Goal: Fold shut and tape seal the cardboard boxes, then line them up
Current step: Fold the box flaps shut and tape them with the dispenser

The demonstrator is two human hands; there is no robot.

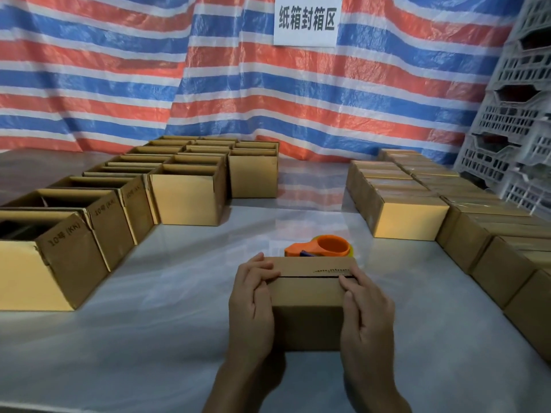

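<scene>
Bare left hand [252, 296], bare right hand [368, 311] and bare forearms [238, 383] are visible.

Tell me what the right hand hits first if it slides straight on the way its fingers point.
The right hand points forward and slightly left across the closed box it presses. Past the box's far edge, it would probably meet the orange tape dispenser first, though depth there is unclear.

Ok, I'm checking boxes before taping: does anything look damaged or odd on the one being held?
Yes. The cardboard box under the left hand and right hand has a jagged row of dark marks on its far flap, beside the seam near the right hand. It looks like a scuff or tear; which, I cannot tell.
</scene>
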